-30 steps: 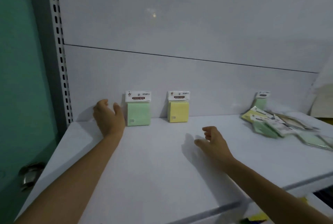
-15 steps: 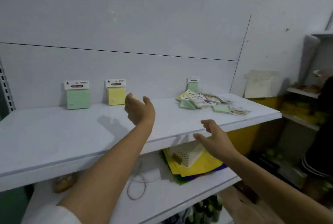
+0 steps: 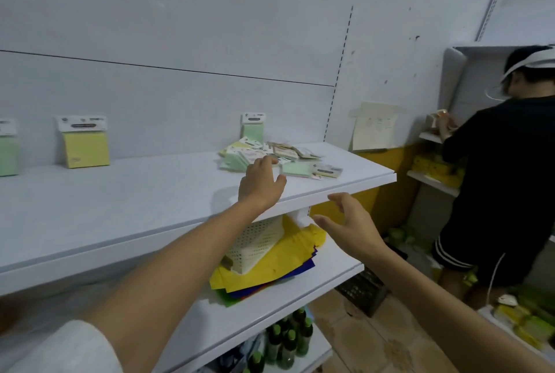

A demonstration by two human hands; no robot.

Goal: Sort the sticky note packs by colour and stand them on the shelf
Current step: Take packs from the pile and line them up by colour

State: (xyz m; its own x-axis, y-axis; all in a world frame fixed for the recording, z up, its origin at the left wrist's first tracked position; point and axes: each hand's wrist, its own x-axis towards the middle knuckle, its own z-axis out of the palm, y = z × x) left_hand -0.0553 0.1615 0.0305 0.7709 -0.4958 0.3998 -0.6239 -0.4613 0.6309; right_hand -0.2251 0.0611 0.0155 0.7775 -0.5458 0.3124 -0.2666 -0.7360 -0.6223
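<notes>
A loose pile of sticky note packs (image 3: 282,155), green and yellow, lies on the right part of the white shelf (image 3: 135,201). Behind the pile one green pack (image 3: 253,128) stands against the back wall. A yellow pack (image 3: 84,143) stands upright further left, and another green pack (image 3: 7,149) stands at the left edge of the view. My left hand (image 3: 261,185) reaches over the shelf with fingers spread, its fingertips at the near edge of the pile, holding nothing. My right hand (image 3: 350,227) hovers open in front of the shelf edge, below the pile.
On the lower shelf lie a white perforated basket (image 3: 258,242) and coloured sheets (image 3: 270,273). Green bottles (image 3: 288,339) stand beneath. A person in dark clothes (image 3: 504,177) works at another shelf on the right. A black crate (image 3: 362,290) sits on the floor.
My view has swung right, along the shelf. My left hand has travelled from beside the standing green pack to the edge of the loose pile. My right hand has moved off the shelf top.
</notes>
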